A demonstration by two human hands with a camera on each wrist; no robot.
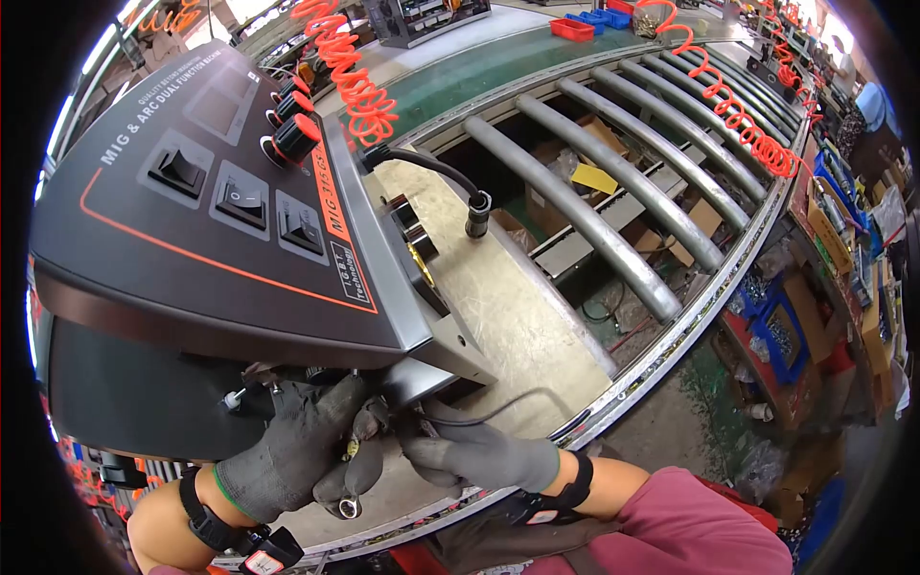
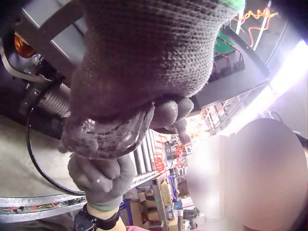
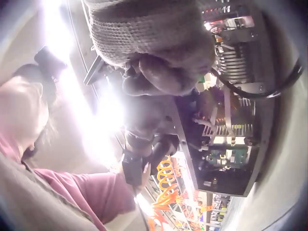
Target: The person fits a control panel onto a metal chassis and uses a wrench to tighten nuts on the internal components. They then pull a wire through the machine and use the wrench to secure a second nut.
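Both hands wear grey knit gloves and meet below the lower edge of a dark welding machine (image 1: 220, 220). My left hand (image 1: 287, 450) has its fingers curled around a metal piece with a shiny ring-shaped end (image 1: 351, 506); most of it is hidden. The right hand (image 1: 489, 455) has bent fingers, their tips close beside the left fingers; I cannot tell what lies between them. A thin black cable (image 1: 498, 414) loops out beside the right fingertips. In the right wrist view, the machine's open side shows a metal coil (image 3: 233, 65) and a green circuit board (image 3: 226, 156).
The machine stands on a pale board (image 1: 522, 331) over the conveyor. Steel rollers (image 1: 585, 230) run off to the right. A short black cable with a plug (image 1: 477, 216) hangs from the panel. Orange coiled hoses (image 1: 350, 72) dangle above. Parts bins (image 1: 781, 335) stand at right.
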